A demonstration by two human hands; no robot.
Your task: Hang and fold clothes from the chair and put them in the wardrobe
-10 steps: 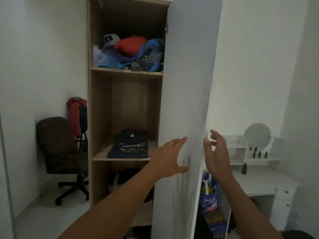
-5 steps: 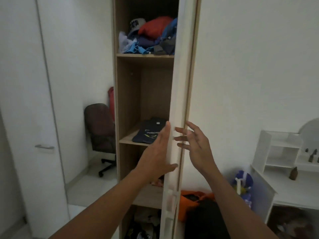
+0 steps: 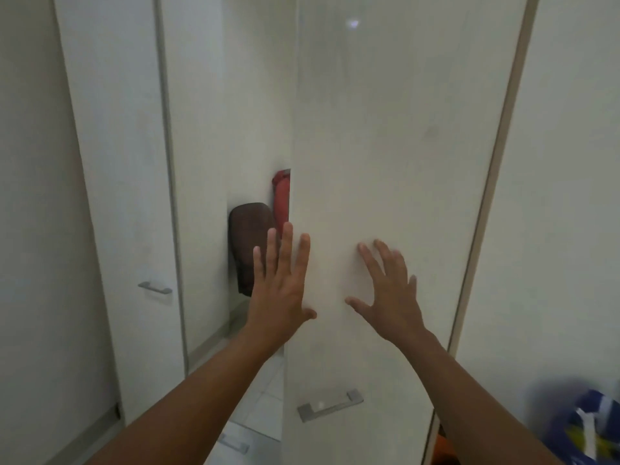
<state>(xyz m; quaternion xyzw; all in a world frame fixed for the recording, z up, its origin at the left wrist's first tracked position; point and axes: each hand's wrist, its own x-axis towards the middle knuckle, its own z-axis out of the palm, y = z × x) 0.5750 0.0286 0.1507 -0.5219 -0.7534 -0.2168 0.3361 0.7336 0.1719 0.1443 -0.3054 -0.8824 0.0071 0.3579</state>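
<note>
White wardrobe door (image 3: 385,129), centre to right of frame, viewed face-on; its metal handle (image 3: 330,405) sits low, centre bottom. The left hand (image 3: 281,283), fingers straight and together, lies flat at the door's left edge and grips nothing. The right hand (image 3: 389,297), fingers spread wide, rests its tips on the door face, also holding nothing. Past the door's left edge, centre-left of frame, stands the brown chair (image 3: 250,243), with a red garment (image 3: 281,199) hanging just behind it. A second door (image 3: 117,162) fills the left. A blurred blue bag (image 3: 590,431) lies lower right.
</note>
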